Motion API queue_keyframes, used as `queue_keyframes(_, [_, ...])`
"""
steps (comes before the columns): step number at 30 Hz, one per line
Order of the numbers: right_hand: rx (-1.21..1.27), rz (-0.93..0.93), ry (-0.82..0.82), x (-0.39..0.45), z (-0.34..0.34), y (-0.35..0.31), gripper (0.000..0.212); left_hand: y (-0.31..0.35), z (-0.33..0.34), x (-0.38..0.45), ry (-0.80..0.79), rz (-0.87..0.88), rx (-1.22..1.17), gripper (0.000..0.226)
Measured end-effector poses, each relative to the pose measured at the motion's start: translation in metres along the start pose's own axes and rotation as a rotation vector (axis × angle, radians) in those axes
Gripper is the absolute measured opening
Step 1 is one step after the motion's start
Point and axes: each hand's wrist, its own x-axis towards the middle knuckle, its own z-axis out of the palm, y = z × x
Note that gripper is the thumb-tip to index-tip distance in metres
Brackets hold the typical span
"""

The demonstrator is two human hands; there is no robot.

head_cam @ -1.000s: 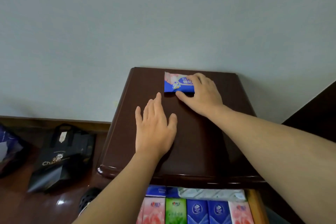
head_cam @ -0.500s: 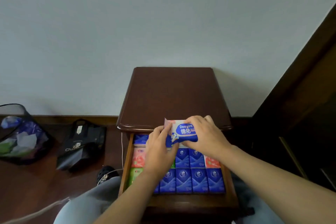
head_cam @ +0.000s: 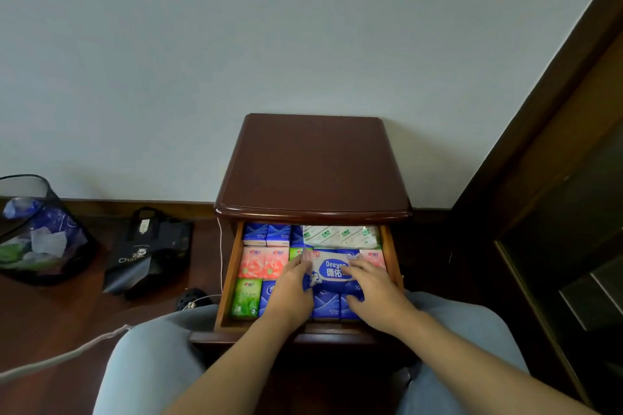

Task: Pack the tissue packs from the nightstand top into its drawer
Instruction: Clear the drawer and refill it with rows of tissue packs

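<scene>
The dark wood nightstand [head_cam: 313,162] has a bare top, and its drawer [head_cam: 228,280] is pulled out toward me. Inside it lie rows of small tissue packs: blue ones [head_cam: 266,234], pink ones [head_cam: 264,263], a green one [head_cam: 246,296] and a long white-and-green pack [head_cam: 340,236] at the back. A blue-and-pink Deeyeo tissue pack [head_cam: 332,269] lies on top of the packs at the drawer's right middle. My left hand [head_cam: 291,290] grips its left end and my right hand [head_cam: 374,286] holds its right end, fingers over the top and thumbs at the near edge.
A black shopping bag [head_cam: 148,253] and a mesh waste bin [head_cam: 37,236] stand on the wood floor to the left. A white cable [head_cam: 67,354] runs across the floor past my left knee. Dark wooden furniture [head_cam: 556,178] rises close on the right.
My right hand took the Deeyeo pack off the nightstand top, my left hand joined it, and both brought it down into the drawer onto the other packs. The view pulled back.
</scene>
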Motion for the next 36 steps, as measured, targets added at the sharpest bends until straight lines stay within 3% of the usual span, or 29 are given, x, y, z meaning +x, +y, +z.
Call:
queue_keyframes(6, [0.075,0.003,0.046,-0.013,0.008,-0.004,0.061,-0.005,0.002,-0.013,0.001,0.033,0.305,0.049])
queue_keyframes(13, [-0.072,-0.166,0.532,-0.078,0.019,0.001,0.044,-0.043,-0.001,-0.076,0.359,0.38,0.187,0.045])
queue_keyframes(17, [-0.11,-0.152,0.54,-0.103,0.041,0.004,0.04,-0.058,0.017,-0.095,0.393,0.488,0.321,0.035])
queue_keyframes(23, [-0.087,-0.111,0.564,-0.111,0.06,0.0,0.025,-0.059,0.028,-0.099,0.424,0.498,0.292,0.019])
queue_keyframes(36, [-0.091,-0.141,0.653,-0.099,0.064,0.004,0.032,-0.056,0.03,-0.095,0.447,0.464,0.296,0.021])
